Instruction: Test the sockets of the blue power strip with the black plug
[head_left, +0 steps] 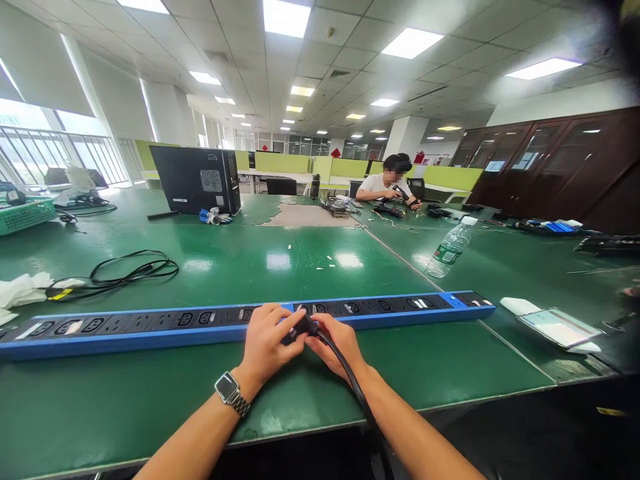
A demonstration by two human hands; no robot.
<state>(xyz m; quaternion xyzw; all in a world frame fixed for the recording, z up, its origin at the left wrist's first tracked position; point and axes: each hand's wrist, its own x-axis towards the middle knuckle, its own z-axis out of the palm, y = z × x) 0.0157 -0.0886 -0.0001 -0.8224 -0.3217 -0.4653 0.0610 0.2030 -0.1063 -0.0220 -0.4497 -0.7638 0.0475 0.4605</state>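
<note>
Plastic, black and moulded, the plug sits pinched between our two hands just at the front edge of the long power strip, over the green table. Our left hand curls its fingers tight round the plug's near side; our right hand closes thumb and fingertips on the other, and the rubbery black cable trails back along our right forearm. We see the strip's glossy blue casing framing a row of black sockets. A clear, ribbed water bottle lies tilted well beyond.
</note>
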